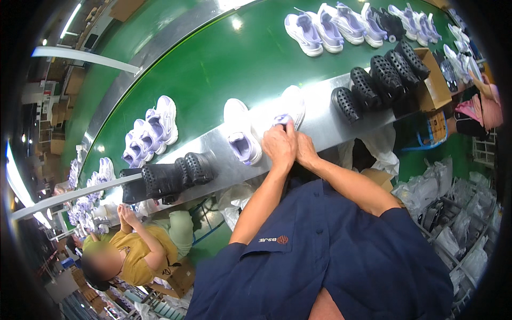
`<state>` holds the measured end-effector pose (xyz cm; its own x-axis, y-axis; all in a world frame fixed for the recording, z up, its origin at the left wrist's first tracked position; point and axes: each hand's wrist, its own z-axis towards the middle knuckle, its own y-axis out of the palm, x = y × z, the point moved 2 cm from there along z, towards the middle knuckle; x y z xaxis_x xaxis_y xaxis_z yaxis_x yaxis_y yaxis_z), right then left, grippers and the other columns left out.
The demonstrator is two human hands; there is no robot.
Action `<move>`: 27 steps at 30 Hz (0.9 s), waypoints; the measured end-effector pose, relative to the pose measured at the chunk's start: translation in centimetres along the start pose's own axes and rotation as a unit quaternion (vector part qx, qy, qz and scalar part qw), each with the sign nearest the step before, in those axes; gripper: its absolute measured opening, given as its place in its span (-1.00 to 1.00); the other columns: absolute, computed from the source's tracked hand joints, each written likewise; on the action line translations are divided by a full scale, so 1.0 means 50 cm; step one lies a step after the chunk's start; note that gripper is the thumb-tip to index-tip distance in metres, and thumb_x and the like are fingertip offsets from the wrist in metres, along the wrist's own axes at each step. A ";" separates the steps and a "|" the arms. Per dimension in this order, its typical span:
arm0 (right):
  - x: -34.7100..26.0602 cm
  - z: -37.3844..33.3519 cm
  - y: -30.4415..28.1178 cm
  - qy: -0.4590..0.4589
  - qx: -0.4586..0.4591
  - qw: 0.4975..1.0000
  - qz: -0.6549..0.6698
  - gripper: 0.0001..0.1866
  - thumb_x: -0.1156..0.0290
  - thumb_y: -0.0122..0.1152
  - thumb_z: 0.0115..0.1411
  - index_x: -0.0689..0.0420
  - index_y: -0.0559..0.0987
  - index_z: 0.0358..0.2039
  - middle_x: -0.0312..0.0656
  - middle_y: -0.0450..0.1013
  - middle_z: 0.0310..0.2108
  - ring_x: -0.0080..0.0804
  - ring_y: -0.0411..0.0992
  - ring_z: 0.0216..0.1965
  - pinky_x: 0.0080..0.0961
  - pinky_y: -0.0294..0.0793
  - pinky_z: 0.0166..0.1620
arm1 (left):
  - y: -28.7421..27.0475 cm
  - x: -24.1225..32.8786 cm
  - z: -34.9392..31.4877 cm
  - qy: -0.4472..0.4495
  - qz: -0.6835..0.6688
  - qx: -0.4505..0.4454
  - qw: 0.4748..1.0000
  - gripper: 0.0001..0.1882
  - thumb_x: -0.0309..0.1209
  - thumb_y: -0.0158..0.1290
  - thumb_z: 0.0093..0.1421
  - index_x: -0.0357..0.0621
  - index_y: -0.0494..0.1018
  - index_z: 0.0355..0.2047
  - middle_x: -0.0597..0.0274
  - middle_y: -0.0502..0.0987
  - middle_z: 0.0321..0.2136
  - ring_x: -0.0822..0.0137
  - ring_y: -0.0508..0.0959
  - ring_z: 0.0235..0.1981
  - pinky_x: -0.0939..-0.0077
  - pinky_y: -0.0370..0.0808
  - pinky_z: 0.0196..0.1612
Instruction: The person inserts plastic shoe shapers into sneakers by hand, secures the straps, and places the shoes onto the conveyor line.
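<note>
A white and lavender sneaker (293, 104) lies on the metal ledge in front of me, toe pointing away. Both hands meet at its ankle opening. My left hand (280, 145) is closed at the collar, fingers bent in toward the lavender lining. Pressed up beside it, my right hand (304, 150) is closed too; its fingertips are partly hidden behind the left hand and the shoe. To the left, apart from my hands, rests a matching sneaker (242, 134) with its opening toward me.
Black perforated shoe-shaped forms (386, 74) stand by a cardboard box (433, 82) at right; more black forms (162, 180) are at left. Sneakers line the green belt (213, 69). A co-worker in yellow (144, 248) sits at lower left. Bagged items fill a rack (453, 213) at right.
</note>
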<state>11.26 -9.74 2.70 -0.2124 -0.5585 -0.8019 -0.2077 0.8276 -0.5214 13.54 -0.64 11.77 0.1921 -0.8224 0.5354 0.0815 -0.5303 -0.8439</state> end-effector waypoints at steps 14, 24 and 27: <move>-0.036 -0.024 -0.117 -0.007 -0.205 0.974 0.096 -0.69 0.28 0.09 0.18 0.32 0.54 -0.46 0.05 0.49 -0.51 -0.15 0.49 -0.50 -0.30 0.47 -0.42 | -0.015 -0.035 -0.021 0.071 0.035 -0.082 0.993 -0.55 -0.15 0.06 0.19 -0.40 0.55 -0.53 -0.23 0.54 -0.57 -0.22 0.55 -0.48 0.01 0.47 -0.32; -0.218 0.073 -0.208 0.160 -0.067 0.933 0.316 -0.70 0.20 0.23 0.12 0.22 0.52 -0.49 -0.27 0.36 -0.59 -0.59 0.23 -0.68 -0.63 0.10 -0.71 | -0.010 -0.071 -0.032 -0.170 -0.336 -0.136 0.916 -0.69 -0.27 0.18 0.20 -0.36 0.63 -0.42 0.19 0.61 -0.56 0.44 0.49 -0.58 0.52 0.36 -0.49; -0.238 0.087 -0.189 0.140 -0.129 0.943 0.274 -0.75 0.34 0.17 0.05 0.25 0.45 -0.62 -0.31 0.20 -0.79 -0.56 0.07 -0.84 -0.45 -0.09 -0.81 | -0.007 -0.071 -0.042 -0.174 -0.355 -0.133 0.909 -0.69 -0.28 0.18 0.20 -0.37 0.62 -0.42 0.20 0.60 -0.56 0.45 0.49 -0.56 0.52 0.37 -0.46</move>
<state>19.91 -10.65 15.89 -0.5907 -0.0746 -0.8034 -0.2116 0.9752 0.0651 10.77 2.02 10.24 0.4848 -0.1620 0.8595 0.0766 -0.9711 -0.2263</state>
